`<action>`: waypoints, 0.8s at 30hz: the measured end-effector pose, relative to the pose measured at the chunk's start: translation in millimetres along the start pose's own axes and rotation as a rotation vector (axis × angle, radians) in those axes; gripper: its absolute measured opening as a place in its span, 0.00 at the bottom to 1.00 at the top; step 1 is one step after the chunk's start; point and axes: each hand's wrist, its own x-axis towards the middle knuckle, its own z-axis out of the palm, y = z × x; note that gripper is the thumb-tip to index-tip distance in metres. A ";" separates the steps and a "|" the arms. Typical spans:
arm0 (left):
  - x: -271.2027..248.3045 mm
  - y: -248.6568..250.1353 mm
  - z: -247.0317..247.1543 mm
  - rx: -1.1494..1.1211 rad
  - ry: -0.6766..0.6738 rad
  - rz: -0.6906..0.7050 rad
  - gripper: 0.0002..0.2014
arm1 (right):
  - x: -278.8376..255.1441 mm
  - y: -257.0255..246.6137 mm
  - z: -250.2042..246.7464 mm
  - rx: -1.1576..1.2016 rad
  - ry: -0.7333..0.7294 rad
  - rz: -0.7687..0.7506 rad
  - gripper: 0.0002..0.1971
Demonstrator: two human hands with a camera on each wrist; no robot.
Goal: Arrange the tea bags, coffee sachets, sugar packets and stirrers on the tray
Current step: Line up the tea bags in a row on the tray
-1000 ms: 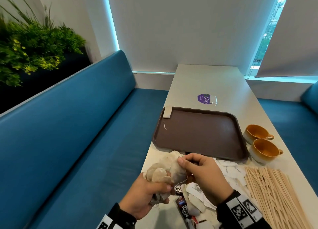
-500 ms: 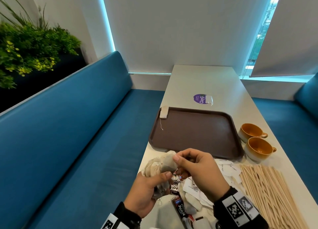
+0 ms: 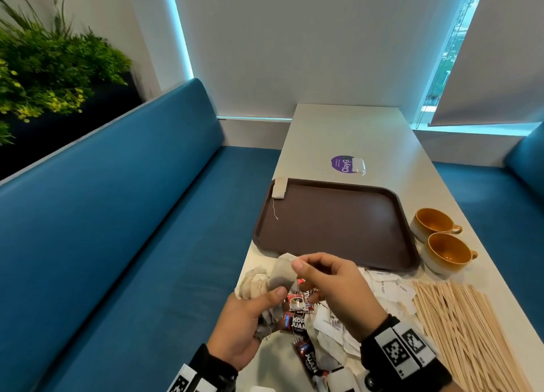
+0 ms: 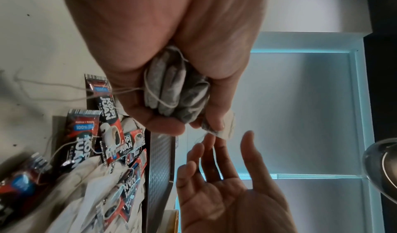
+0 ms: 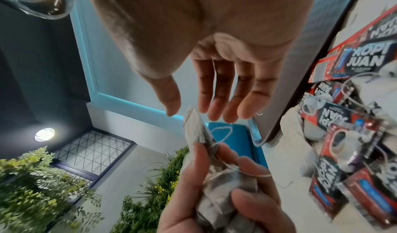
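Nearest, heap of coffee sachets (image 3: 297, 324) (red/black, "KOPI JUAN") mixed with white sugar packets (image 3: 388, 288) on table (image 3: 347, 132) front edge; count unclear, sachets overlap. Left hand (image 3: 244, 324) just above heap, fingers and thumb curled round bunch of tea bags (image 3: 265, 285), strings trailing; at least four bags bundled in left wrist view (image 4: 171, 92), exact count can't tell. Right hand (image 3: 332, 285) just right of bunch, fingers loose and spread in both wrist views (image 5: 217, 90), fingertips at top corner of uppermost bag; a string runs across its fingers, real pinch can't tell from head view. Stirrers (image 3: 465, 332), many thin wooden sticks in a flat pile, right of packets, too many to count. Beyond hands, brown tray (image 3: 338, 224), holds one tea bag (image 3: 279, 188) propped on far-left corner rim, string lying on tray floor; nothing else in it. Right of tray two mustard cups (image 3: 441, 244), side by side, both empty inside. Farther back purple round sticker (image 3: 343, 164) on table with one clear-wrapped packet (image 3: 358, 165) partly over it. Blue bench (image 3: 117, 215) left, green plant (image 3: 44, 68) far left
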 end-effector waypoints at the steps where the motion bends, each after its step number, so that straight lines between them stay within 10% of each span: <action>1: -0.4 1.7 1.2 0.008 0.006 -0.011 0.08 | 2.0 3.1 1.8 -0.011 -0.020 0.005 0.08; 24: 50.6 -14.3 -73.9 -0.151 0.198 -0.198 0.16 | 285.7 17.9 -15.1 -0.559 0.142 -0.078 0.05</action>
